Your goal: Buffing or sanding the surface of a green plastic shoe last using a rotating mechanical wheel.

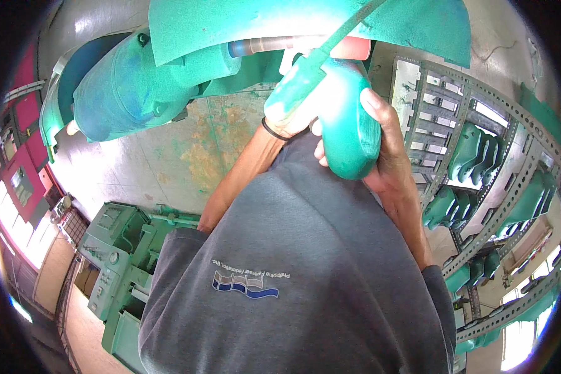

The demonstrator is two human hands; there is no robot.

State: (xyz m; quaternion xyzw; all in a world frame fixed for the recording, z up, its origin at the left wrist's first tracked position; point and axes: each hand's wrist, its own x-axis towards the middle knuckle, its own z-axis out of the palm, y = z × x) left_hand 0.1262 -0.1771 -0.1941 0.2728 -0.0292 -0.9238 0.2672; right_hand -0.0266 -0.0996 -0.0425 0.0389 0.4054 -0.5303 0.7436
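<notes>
My right hand (388, 140) is wrapped round a smooth green rounded form (353, 140), shaped somewhat like a shoe last. Its thumb lies along the form's right side, and fingertips show at the left side. My left hand (296, 118), with a black band at the wrist, is close beside the form's upper left. Over it lies a green, dust-coated piece (299, 84) that narrows into a thin rod or hose running to the upper right. Glare hides the left fingers. Just beyond both hands is a roller (262, 45) with dark and reddish bands, under a green hood (305, 25).
At the left front stands a large green machine body (124, 87), coated in dust. Perforated metal racking (445, 124) on the right bears several green curved pieces (477, 153). A green machine with knobs (115, 249) stands at the lower left. The floor (212, 134) is stained.
</notes>
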